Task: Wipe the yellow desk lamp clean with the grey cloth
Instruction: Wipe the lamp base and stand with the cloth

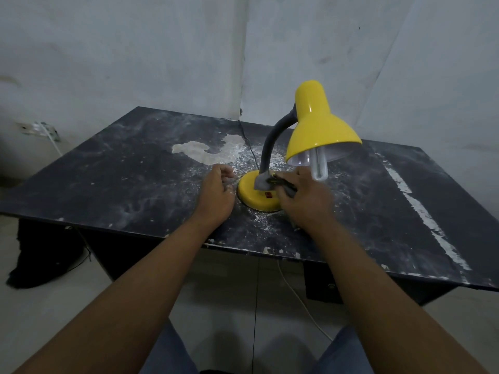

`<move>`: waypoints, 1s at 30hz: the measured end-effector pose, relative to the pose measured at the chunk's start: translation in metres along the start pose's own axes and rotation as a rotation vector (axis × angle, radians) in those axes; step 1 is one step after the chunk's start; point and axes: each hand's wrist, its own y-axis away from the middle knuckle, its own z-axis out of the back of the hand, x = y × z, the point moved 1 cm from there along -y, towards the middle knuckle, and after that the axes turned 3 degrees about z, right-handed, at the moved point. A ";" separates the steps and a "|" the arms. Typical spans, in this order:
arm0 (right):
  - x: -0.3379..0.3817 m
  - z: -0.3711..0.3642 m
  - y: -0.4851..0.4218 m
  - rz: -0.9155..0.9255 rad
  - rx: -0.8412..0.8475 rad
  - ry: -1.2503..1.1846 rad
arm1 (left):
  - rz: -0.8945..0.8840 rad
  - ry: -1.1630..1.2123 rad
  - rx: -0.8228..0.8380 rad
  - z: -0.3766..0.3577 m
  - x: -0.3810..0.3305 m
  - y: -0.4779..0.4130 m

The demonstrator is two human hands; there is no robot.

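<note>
1. Grey, stained walls stand behind a dark table (135,168) dusted with white powder and flaked patches
2. Right hand (302,195) is closed around the grey cloth (280,182), a dark bunch pressed at the foot of the lamp's neck; only a little of the cloth shows past the fingers
3. Left hand (216,190) holds nothing: fingers loosely curled, resting on the table just beside the base at its 9 o'clock
4. Yellow desk lamp (318,122) stands upright at the table's middle, its round base (256,195) between the two hands, the grey neck (272,141) curving up towards 1 o'clock to the shade, whose bulb (320,166) hangs just above the right hand
5. To do this step well, I judge the left hand should steady the base at 9 o'clock while the cloth circles the neck's foot, then sweeps the base top, keeping clear of the red switch (268,195) at 6 o'clock and the bulb
6. Count: one lamp, one cloth, one bulb, one switch, two hands, one black cord (248,144) trailing towards 11 o'clock
</note>
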 end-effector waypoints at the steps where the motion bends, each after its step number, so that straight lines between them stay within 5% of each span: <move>1: 0.007 -0.005 -0.006 0.010 -0.002 -0.001 | 0.006 0.006 -0.024 0.001 0.000 0.000; 10: 0.049 -0.058 -0.037 -0.166 0.103 0.115 | 0.041 0.048 -0.060 0.003 -0.001 -0.004; 16: 0.020 -0.038 -0.015 0.038 0.193 -0.069 | 0.004 0.049 -0.033 0.001 0.004 -0.005; 24: -0.002 -0.014 0.002 -0.253 -0.143 0.055 | -0.068 -0.018 0.087 -0.003 0.008 -0.006; 30: 0.032 -0.044 -0.027 -0.023 -0.074 0.151 | -0.036 -0.030 0.087 -0.002 0.008 -0.006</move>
